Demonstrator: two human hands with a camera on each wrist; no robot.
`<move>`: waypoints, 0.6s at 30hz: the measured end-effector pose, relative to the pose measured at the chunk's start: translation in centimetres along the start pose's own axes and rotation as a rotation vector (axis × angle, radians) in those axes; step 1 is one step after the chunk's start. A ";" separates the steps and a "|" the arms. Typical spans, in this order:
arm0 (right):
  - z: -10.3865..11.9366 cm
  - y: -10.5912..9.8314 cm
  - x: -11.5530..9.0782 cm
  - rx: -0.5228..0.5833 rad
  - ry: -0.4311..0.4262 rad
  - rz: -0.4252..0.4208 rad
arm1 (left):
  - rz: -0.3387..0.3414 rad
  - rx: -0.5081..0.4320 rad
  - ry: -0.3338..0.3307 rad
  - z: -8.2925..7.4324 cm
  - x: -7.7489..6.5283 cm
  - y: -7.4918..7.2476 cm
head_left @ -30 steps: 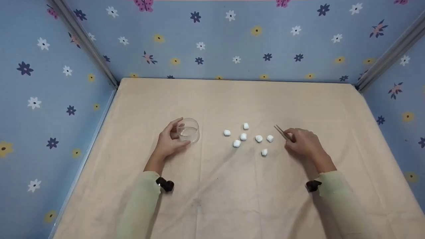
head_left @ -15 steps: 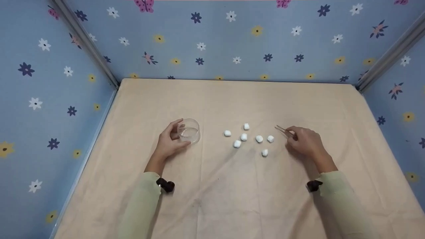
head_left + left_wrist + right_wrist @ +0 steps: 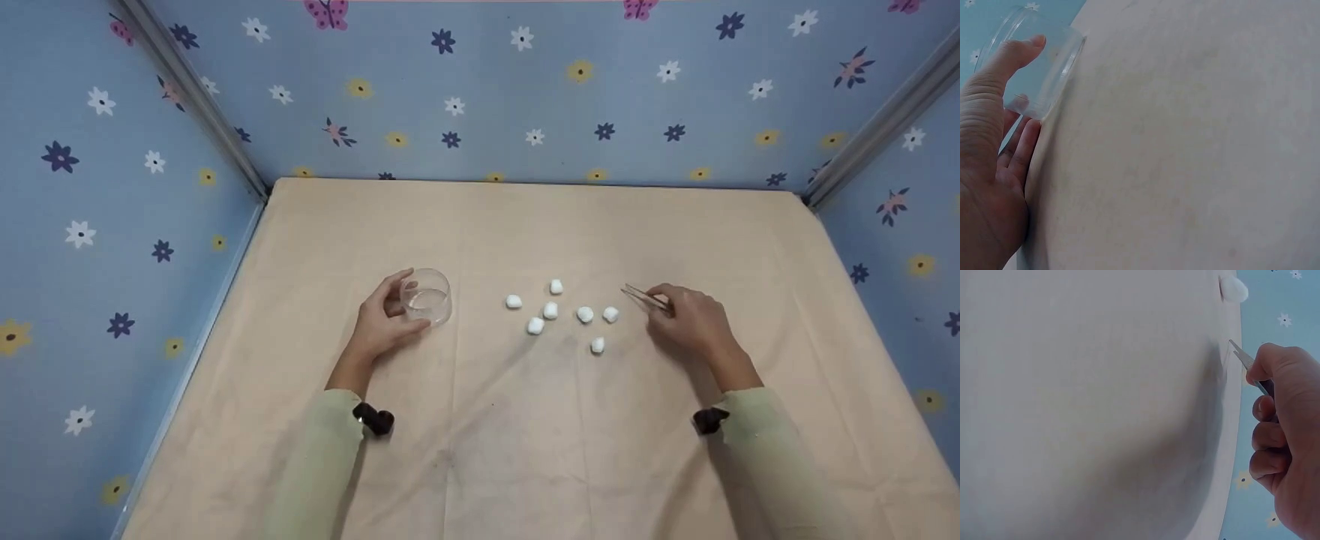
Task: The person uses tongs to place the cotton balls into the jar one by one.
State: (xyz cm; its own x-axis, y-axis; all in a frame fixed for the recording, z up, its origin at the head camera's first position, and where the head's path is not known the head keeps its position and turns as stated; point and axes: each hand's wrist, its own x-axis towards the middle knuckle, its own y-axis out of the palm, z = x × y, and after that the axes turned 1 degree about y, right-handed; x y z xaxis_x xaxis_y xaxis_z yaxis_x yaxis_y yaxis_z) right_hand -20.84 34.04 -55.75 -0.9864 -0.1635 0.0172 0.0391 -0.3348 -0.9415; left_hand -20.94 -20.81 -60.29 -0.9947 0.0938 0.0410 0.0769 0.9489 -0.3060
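My left hand (image 3: 384,319) holds a clear round plastic container (image 3: 427,298) from its left side, thumb in front and fingers behind. In the left wrist view the container (image 3: 1044,67) looks see-through, with nothing visible inside. My right hand (image 3: 690,319) pinches a pair of metal tweezers (image 3: 646,297) whose tips point left and stand slightly apart, with nothing between them. Several white cotton balls (image 3: 550,310) lie scattered between the hands. The nearest cotton ball (image 3: 610,314) to the tweezers is just left of and below their tips.
A beige cloth (image 3: 517,435) covers the table, with faint creases. Blue flowered panels (image 3: 487,82) stand at the back and both sides, joined by grey corner posts (image 3: 199,97). A dark wrist camera (image 3: 373,418) is strapped at each sleeve.
My right hand has turned a little, so the tweezers lie flatter and show both arms more plainly. The left hand, container and cotton balls stay in place.
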 end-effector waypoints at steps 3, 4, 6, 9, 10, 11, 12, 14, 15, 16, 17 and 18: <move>0.0 -0.1 0.0 0.002 -0.013 -0.012 | -0.002 0.016 -0.006 -0.1 0.0 0.0; 0.0 -0.1 0.0 0.003 -0.018 -0.016 | -0.003 0.019 -0.008 -0.1 0.0 0.0; 0.1 -0.2 -0.1 0.004 -0.029 -0.025 | -0.006 0.015 -0.010 -0.1 0.0 0.1; 0.1 -0.1 -0.1 0.003 -0.042 -0.042 | -0.008 0.009 -0.012 -0.1 0.0 0.1; 0.1 -0.1 -0.1 0.002 -0.045 -0.048 | -0.010 0.004 -0.013 -0.1 0.0 0.2; 0.1 -0.1 -0.1 0.001 -0.048 -0.054 | -0.011 0.002 -0.014 -0.1 0.1 0.2; 0.2 -0.1 -0.1 -0.002 -0.053 -0.061 | -0.013 0.000 -0.013 -0.1 0.1 0.2; 0.1 0.0 -0.1 -0.009 -0.063 -0.074 | -0.016 -0.001 -0.013 0.0 0.1 0.2; 0.1 0.0 -0.1 -0.010 -0.066 -0.079 | -0.018 -0.001 -0.012 0.0 0.1 0.1; 0.1 0.1 -0.1 -0.013 -0.069 -0.083 | -0.018 0.000 -0.011 0.1 0.1 0.1; 0.1 0.1 -0.1 -0.013 -0.069 -0.085 | -0.017 0.000 -0.011 0.1 0.1 0.1; 0.1 0.1 -0.2 -0.014 -0.070 -0.087 | -0.016 -0.003 -0.011 0.2 0.0 0.1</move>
State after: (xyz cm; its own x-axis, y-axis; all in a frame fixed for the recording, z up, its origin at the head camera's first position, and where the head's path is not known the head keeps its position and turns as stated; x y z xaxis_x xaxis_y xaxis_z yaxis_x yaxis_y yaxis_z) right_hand -20.68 33.98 -55.82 -0.9723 -0.1993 0.1222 -0.0490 -0.3373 -0.9401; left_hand -20.98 -20.77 -60.46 -0.9965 0.0752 0.0356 0.0609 0.9511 -0.3029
